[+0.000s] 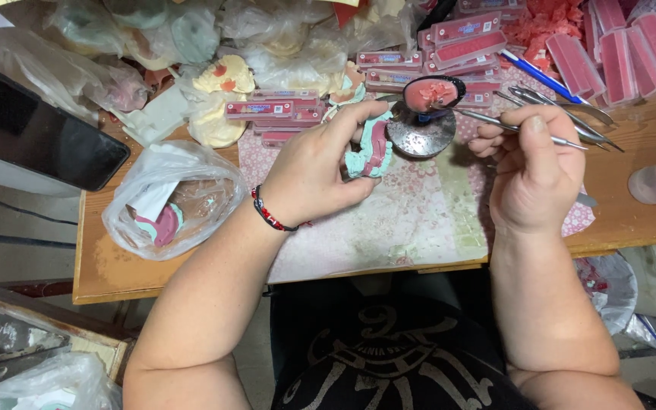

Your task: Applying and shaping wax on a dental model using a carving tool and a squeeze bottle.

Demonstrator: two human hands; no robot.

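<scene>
At frame centre the left hand point(309, 171) grips a teal and pink dental cast point(371, 148), fingers curled round it above the patterned mat point(389, 220). At right of centre the right hand point(533, 163) pinches a thin metal tool point(521, 129), whose tip points left toward a spoon point(434, 93) of pink wax. A plastic bag point(168, 199) lies lower left. Pink wax boxes point(457, 38) are piled along the top.

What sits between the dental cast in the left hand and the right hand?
In the head view, a round metal stand topped by a spoon of pink wax sits between the dental cast and the right hand.
</scene>
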